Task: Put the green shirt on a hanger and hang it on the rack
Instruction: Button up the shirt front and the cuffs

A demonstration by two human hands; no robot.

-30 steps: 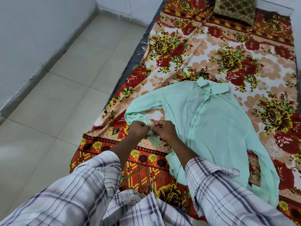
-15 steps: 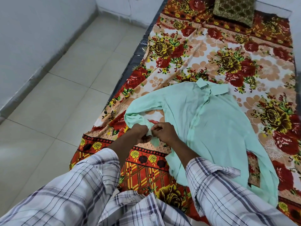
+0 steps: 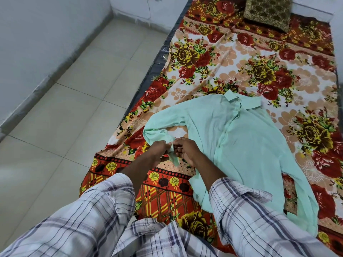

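My left hand [image 3: 157, 151] and right hand [image 3: 187, 152] meet, each grip closed in a pinch on the sleeve cuff [image 3: 175, 160] of the pale green thin-fabric collared shirt [image 3: 250, 145]. The shirt lies flat on the red floral bedsheet [image 3: 222, 62], body at 3 o'clock from my hands, collar at 1 o'clock. Brown patterned cushion [image 3: 267, 12]: 12 o'clock, well apart.

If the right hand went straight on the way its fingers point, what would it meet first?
Probably the sleeve cuff of the green shirt, which the right hand pinches, then directly behind it the left hand. Depth is unclear, but the hands look nearly touching.
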